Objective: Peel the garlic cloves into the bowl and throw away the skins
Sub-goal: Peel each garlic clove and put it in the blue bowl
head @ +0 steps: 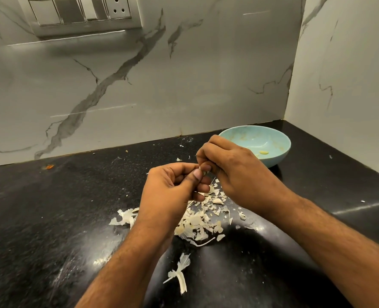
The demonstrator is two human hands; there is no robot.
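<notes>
**A:** Both hands are up over the black desk [51,218], meeting fingertip to fingertip. The left hand [175,185] has its fingers curled in, thumb pressed forward. The right hand [233,167] is curled too, knuckles toward the wall.

**B:** And between them?

**A:** A garlic clove [204,172], only a sliver of it showing, pinched by the thumbs and fingertips of both hands. A wisp of skin sticks out at the thumb tips.

**B:** Below the hands?

**A:** A heap of garlic skins [197,221], pale and papery, spread on the desk right under the wrists. One more scrap, a stem piece [179,272], lies apart, nearer the camera, between the forearms. Small flecks are scattered around toward the wall.

**B:** The bowl?

**A:** A light blue bowl [277,152] sits on the desk just behind the right hand, near the corner where the two marble walls meet. Inside, a peeled clove [264,152] lies on the bottom; the hand hides part of the bowl.

**B:** Further out?

**A:** A veined marble wall [162,85] behind, with a switch panel [82,14] top left, socket on its right end. A small orange speck [49,166] lies on the desk at far left.
</notes>
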